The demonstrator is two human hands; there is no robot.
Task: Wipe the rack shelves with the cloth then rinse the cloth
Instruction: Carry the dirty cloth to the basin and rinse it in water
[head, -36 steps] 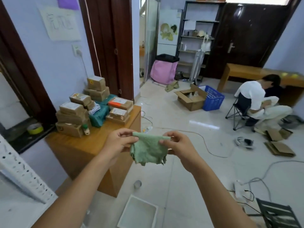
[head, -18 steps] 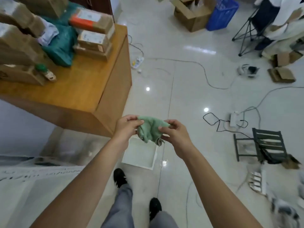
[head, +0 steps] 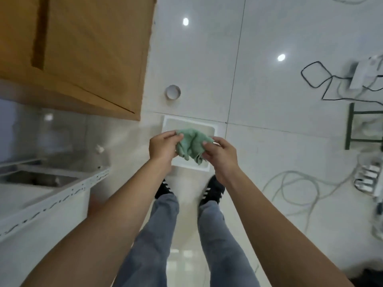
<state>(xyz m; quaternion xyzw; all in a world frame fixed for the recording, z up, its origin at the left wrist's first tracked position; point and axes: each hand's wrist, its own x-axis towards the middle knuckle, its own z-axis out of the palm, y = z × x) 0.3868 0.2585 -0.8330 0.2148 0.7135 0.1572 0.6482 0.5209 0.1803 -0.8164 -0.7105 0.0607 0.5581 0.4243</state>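
A soft green cloth, nappy and bunched into loose folds, hangs between two bare hands. The left hand pinches its left edge and the right hand pinches its right edge, so each grip is closed on the fabric. Both forearms reach forward with the wrists close together and the backs of the hands turned up.

Directly under the grip, one shallow square white tray with rounded inner corners lies on the glossy tiled floor. Just beyond the grip sits one small round white ring-shaped thing. Beyond and left of the grip stands one smooth orange-brown wooden desk. Nearer and to the left is the white metal rack, its edge punched with holes. Below the grip are two black shoes with white stripes. Right of the grip, a black cable and a grey cable loop on the floor.
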